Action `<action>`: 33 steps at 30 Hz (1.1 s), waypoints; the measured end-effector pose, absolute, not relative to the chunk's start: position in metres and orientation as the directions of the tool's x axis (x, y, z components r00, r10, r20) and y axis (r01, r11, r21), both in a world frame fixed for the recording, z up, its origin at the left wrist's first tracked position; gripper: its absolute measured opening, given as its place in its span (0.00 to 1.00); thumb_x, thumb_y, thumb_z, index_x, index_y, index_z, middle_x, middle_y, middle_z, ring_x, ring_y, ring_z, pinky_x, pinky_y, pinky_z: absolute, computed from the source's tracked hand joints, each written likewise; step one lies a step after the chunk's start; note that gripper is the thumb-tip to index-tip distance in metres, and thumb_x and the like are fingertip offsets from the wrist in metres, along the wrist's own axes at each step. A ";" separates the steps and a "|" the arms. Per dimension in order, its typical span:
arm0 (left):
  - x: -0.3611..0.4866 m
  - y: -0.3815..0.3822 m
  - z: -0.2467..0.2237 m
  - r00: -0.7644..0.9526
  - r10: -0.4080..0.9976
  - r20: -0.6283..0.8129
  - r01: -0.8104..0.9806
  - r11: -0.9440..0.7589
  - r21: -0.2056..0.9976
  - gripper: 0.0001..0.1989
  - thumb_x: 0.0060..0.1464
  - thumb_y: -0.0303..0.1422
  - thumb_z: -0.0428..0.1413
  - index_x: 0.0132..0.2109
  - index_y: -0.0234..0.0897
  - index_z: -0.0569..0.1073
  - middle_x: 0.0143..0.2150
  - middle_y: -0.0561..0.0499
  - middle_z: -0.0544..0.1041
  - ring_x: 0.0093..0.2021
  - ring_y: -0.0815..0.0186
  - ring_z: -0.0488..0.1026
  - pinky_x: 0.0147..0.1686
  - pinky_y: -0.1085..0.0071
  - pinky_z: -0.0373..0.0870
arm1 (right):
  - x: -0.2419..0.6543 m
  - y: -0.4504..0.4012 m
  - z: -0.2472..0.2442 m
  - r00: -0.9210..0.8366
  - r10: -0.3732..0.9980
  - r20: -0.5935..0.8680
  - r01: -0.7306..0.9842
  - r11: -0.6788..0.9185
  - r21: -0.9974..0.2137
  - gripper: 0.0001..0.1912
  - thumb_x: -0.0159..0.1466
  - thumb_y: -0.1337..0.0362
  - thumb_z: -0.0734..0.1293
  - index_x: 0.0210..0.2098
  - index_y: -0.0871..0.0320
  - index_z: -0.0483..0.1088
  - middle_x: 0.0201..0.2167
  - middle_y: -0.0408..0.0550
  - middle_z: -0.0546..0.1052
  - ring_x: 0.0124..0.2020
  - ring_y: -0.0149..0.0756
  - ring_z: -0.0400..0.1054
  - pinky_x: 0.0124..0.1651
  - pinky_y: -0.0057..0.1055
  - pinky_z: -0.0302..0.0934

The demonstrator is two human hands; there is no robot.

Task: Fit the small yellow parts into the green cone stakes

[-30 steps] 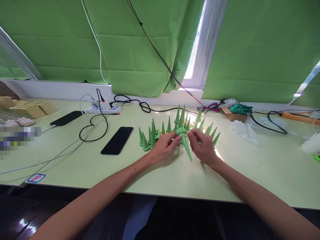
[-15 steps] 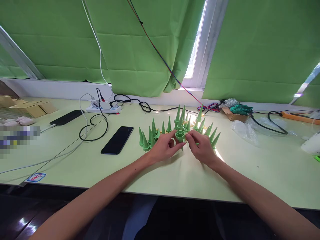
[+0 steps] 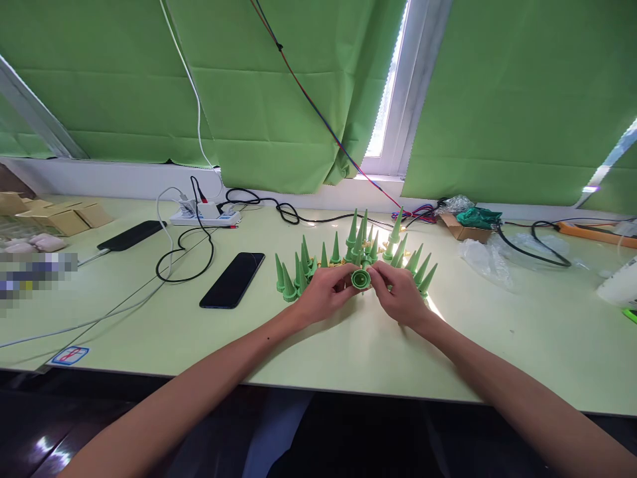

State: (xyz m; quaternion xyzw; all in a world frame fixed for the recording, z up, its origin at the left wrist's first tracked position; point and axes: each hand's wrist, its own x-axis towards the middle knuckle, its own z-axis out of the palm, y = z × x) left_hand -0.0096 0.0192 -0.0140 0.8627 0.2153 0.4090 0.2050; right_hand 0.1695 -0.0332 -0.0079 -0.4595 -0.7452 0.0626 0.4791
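In the head view, the green cone (image 3: 360, 279) has turned. One second ago its sharp tip poked down toward the near edge of the table (image 3: 318, 352). Half a second ago its open end looked mostly up. Now the open end looks right at the camera. The phone (image 3: 232, 280) and the other green cones (image 3: 289, 282) are in the same places as before.

The cone is up between the two hands, over the table and just in front of the other cones. The left hand (image 3: 326, 292) is closed on it, with fingers and thumb at its side. The right hand (image 3: 398, 285) has its fingertips pinched together by the right side of the rim. It is too small to tell if they hold anything.

The cone is green and hollow, with a round rim and rings inside. Its tip is hidden. The other cones mostly stand with their tips up, and some lean.

At the back, a small brown box (image 3: 468, 232) has a shiny green packet (image 3: 478, 218) and some clear wrap (image 3: 458, 204) in its top.
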 end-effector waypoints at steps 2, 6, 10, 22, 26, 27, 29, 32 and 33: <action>-0.010 0.019 -0.014 0.578 0.540 0.611 0.210 -0.823 0.528 0.09 0.61 0.37 0.55 0.41 0.36 0.74 0.22 0.58 0.65 0.21 0.75 0.57 0.22 0.79 0.57 | 0.169 -0.033 -0.007 -0.119 0.746 0.655 0.625 0.569 -0.535 0.18 0.71 0.59 0.56 0.24 0.55 0.54 0.18 0.38 0.57 0.19 0.28 0.48 0.24 0.28 0.47; -0.010 0.020 -0.014 0.578 0.549 0.603 0.232 -0.820 0.524 0.09 0.61 0.38 0.55 0.40 0.36 0.74 0.22 0.58 0.65 0.21 0.75 0.57 0.23 0.78 0.57 | 0.169 -0.033 -0.007 -0.114 0.753 0.648 0.618 0.564 -0.548 0.18 0.70 0.59 0.57 0.24 0.55 0.54 0.18 0.37 0.57 0.19 0.28 0.48 0.24 0.28 0.47; -0.010 0.020 -0.014 0.568 0.567 0.596 0.241 -0.808 0.539 0.09 0.59 0.39 0.57 0.38 0.36 0.73 0.21 0.59 0.63 0.21 0.75 0.56 0.23 0.78 0.57 | 0.168 -0.032 -0.008 -0.100 0.760 0.642 0.618 0.553 -0.559 0.19 0.71 0.59 0.57 0.24 0.55 0.53 0.18 0.37 0.56 0.20 0.28 0.47 0.24 0.28 0.46; -0.010 0.020 -0.014 0.565 0.556 0.609 0.250 -0.820 0.515 0.06 0.59 0.35 0.56 0.39 0.37 0.72 0.21 0.59 0.64 0.21 0.75 0.58 0.23 0.78 0.57 | 0.168 -0.032 -0.011 -0.065 0.805 0.590 0.602 0.503 -0.621 0.20 0.73 0.58 0.53 0.24 0.54 0.52 0.18 0.38 0.59 0.19 0.29 0.52 0.25 0.30 0.47; -0.012 0.020 -0.016 0.594 0.498 0.631 0.245 -0.860 0.448 0.07 0.57 0.25 0.54 0.41 0.37 0.73 0.22 0.59 0.65 0.22 0.75 0.59 0.25 0.79 0.58 | 0.169 -0.032 -0.012 -0.100 0.799 0.593 0.606 0.522 -0.601 0.20 0.72 0.60 0.54 0.23 0.54 0.51 0.17 0.38 0.57 0.19 0.28 0.50 0.25 0.30 0.46; -0.012 0.020 -0.016 0.599 0.477 0.643 0.240 -0.874 0.423 0.09 0.55 0.23 0.53 0.42 0.37 0.73 0.23 0.59 0.65 0.22 0.75 0.59 0.25 0.79 0.58 | 0.169 -0.031 -0.012 -0.106 0.793 0.599 0.608 0.529 -0.593 0.20 0.72 0.60 0.54 0.23 0.54 0.50 0.17 0.38 0.57 0.19 0.28 0.50 0.25 0.30 0.46; -0.013 0.020 -0.016 0.601 0.442 0.666 0.239 -0.895 0.377 0.12 0.53 0.20 0.51 0.42 0.36 0.73 0.23 0.59 0.65 0.23 0.75 0.59 0.25 0.79 0.58 | 0.168 -0.031 -0.012 -0.115 0.783 0.611 0.608 0.542 -0.580 0.19 0.72 0.61 0.54 0.23 0.54 0.50 0.17 0.38 0.56 0.19 0.28 0.48 0.25 0.30 0.45; -0.013 0.020 -0.017 0.595 0.426 0.681 0.247 -0.904 0.350 0.16 0.51 0.19 0.50 0.45 0.37 0.72 0.24 0.58 0.66 0.23 0.74 0.60 0.26 0.79 0.59 | 0.168 -0.032 -0.012 -0.117 0.777 0.619 0.597 0.553 -0.581 0.19 0.72 0.62 0.54 0.23 0.54 0.50 0.17 0.37 0.56 0.19 0.28 0.48 0.25 0.30 0.45; -0.013 0.020 -0.017 0.590 0.430 0.683 0.249 -0.902 0.352 0.17 0.50 0.18 0.50 0.46 0.37 0.72 0.24 0.59 0.66 0.23 0.74 0.60 0.26 0.79 0.59 | 0.167 -0.032 -0.012 -0.114 0.778 0.618 0.592 0.553 -0.587 0.19 0.72 0.61 0.54 0.23 0.54 0.50 0.17 0.37 0.56 0.19 0.28 0.47 0.24 0.30 0.45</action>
